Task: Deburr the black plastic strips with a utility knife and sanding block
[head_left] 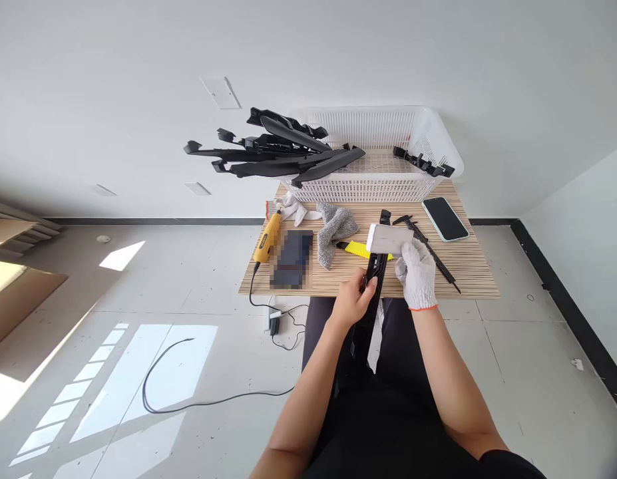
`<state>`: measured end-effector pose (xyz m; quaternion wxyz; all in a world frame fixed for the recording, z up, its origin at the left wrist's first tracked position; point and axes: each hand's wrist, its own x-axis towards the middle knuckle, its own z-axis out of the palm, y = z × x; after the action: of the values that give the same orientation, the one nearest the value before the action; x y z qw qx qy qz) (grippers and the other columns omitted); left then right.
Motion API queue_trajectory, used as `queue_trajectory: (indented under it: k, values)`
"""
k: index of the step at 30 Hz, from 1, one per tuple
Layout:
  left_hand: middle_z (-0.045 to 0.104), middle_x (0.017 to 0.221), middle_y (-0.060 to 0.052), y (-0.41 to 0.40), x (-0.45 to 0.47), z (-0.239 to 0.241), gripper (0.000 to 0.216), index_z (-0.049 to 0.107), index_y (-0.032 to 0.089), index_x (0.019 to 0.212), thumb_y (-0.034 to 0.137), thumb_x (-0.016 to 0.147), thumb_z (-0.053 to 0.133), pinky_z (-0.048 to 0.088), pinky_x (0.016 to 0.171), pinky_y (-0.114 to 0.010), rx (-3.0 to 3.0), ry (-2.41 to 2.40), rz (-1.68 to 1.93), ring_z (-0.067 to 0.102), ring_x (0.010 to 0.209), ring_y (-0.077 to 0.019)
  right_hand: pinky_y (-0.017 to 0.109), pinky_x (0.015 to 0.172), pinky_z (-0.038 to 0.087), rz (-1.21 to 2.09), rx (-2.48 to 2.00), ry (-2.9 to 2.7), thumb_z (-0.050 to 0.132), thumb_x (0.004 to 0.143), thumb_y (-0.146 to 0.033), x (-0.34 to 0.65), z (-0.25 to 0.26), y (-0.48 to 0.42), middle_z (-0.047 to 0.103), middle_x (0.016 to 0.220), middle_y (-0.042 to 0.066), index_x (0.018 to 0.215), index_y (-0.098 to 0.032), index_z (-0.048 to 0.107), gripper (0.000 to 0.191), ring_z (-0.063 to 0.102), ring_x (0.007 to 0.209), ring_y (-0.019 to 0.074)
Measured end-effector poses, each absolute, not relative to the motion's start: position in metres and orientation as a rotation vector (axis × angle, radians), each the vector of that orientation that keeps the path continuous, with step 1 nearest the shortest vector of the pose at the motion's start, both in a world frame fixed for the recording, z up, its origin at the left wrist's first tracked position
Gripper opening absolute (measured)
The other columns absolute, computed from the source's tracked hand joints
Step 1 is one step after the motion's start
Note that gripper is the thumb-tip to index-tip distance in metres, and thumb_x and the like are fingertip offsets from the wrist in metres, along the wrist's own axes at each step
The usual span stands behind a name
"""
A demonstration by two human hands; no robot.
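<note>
My bare left hand [355,301] is closed around a long black plastic part [373,279] that runs from my lap up over the front edge of the small wooden table [468,266]. In a white work glove, my right hand [416,271] grips a white rectangular block [389,239] and holds it against the upper end of the black part. A yellow utility knife [356,249] lies on the table just behind the block.
A white basket [383,143] at the table's back holds several long black parts that stick out to the left. On the table lie a phone [444,218], a black caliper [430,249], a grey glove [334,228], a yellow corded tool [267,236] and a dark blurred object [291,258]. A cable [198,392] trails over the floor.
</note>
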<state>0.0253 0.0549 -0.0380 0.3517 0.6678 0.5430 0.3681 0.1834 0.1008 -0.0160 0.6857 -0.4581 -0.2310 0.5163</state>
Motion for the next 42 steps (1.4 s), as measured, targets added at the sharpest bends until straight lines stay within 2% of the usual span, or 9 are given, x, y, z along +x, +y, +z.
queue_trajectory:
  k: [3,12,17,20,23,27,33,38,42]
  values:
    - [0.04,0.057,0.005,0.054,0.025,-0.038,0.028,0.047,0.023,0.084,0.048,0.095,0.047,0.028,0.055,-0.025,1.732,1.403,0.927,0.041,0.051,-0.0127,0.016,0.033,0.022,1.096,-1.015,-0.475,0.081,0.072,-0.046,0.183,-0.015,0.1,0.051,0.053,-0.01,0.1,-0.023,0.065,0.04,0.036,0.036,0.0035]
    - [0.043,0.058,0.004,0.056,0.027,-0.035,0.029,0.049,0.023,0.083,0.048,0.096,0.045,0.028,0.055,-0.025,1.704,1.453,0.902,0.041,0.051,-0.013,0.017,0.036,0.024,1.096,-0.955,-0.526,0.078,0.074,-0.04,0.186,-0.01,0.096,0.06,0.07,-0.006,0.104,-0.026,0.067,0.035,0.035,0.041,0.0023]
    - [0.042,0.059,0.004,0.056,0.028,-0.033,0.026,0.052,0.022,0.087,0.045,0.095,0.046,0.028,0.056,-0.026,1.737,1.459,0.901,0.04,0.052,-0.0133,0.017,0.038,0.03,1.253,-0.978,-0.643,0.077,0.071,-0.034,0.188,-0.01,0.094,0.065,0.078,-0.004,0.102,-0.024,0.069,0.034,0.039,0.045,0.0032]
    - [0.04,0.058,0.005,0.056,0.027,-0.035,0.027,0.05,0.022,0.084,0.046,0.095,0.046,0.028,0.057,-0.026,1.737,1.466,0.905,0.039,0.052,-0.0133,0.017,0.046,0.041,1.201,-0.982,-0.566,0.075,0.071,-0.035,0.187,-0.012,0.093,0.067,0.085,-0.003,0.105,-0.025,0.068,0.036,0.053,0.058,0.0068]
    - [0.042,0.06,0.004,0.055,0.024,-0.038,0.023,0.051,0.021,0.085,0.042,0.094,0.047,0.029,0.058,-0.026,1.726,1.448,0.915,0.04,0.053,-0.0136,0.02,0.055,0.049,1.285,-1.023,-0.675,0.08,0.067,-0.034,0.187,-0.016,0.092,0.068,0.09,-0.002,0.11,-0.026,0.066,0.046,0.061,0.072,0.0118]
    - [0.048,0.064,0.002,0.056,0.023,-0.039,0.019,0.053,0.021,0.087,0.038,0.093,0.048,0.032,0.06,-0.026,1.713,1.426,0.92,0.042,0.057,-0.0141,0.024,0.064,0.054,1.441,-1.02,-0.848,0.088,0.06,-0.035,0.19,-0.018,0.09,0.068,0.087,-0.001,0.101,-0.021,0.066,0.049,0.062,0.075,0.0135]
    - [0.042,0.058,0.004,0.055,0.026,-0.032,0.026,0.051,0.022,0.086,0.046,0.095,0.045,0.029,0.057,-0.026,1.701,1.468,0.897,0.04,0.052,-0.0136,0.016,0.039,0.036,1.296,-0.991,-0.594,0.084,0.067,-0.044,0.193,-0.017,0.096,0.067,0.084,-0.003,0.099,-0.024,0.061,0.044,0.057,0.055,0.0075]
    - [0.044,0.06,0.004,0.055,0.027,-0.031,0.026,0.051,0.022,0.085,0.045,0.096,0.044,0.03,0.057,-0.026,1.721,1.47,0.894,0.04,0.053,-0.0132,0.015,0.036,0.033,1.399,-1.051,-0.736,0.084,0.07,-0.043,0.189,-0.015,0.095,0.062,0.067,-0.005,0.095,-0.023,0.06,0.04,0.053,0.047,0.0073]
    - [0.042,0.058,0.005,0.056,0.027,-0.033,0.026,0.052,0.022,0.087,0.045,0.096,0.045,0.029,0.057,-0.026,1.729,1.464,0.887,0.041,0.052,-0.0135,0.016,0.038,0.036,1.317,-1.037,-0.669,0.082,0.071,-0.046,0.188,-0.013,0.093,0.063,0.066,-0.006,0.098,-0.024,0.06,0.042,0.051,0.045,0.0058]
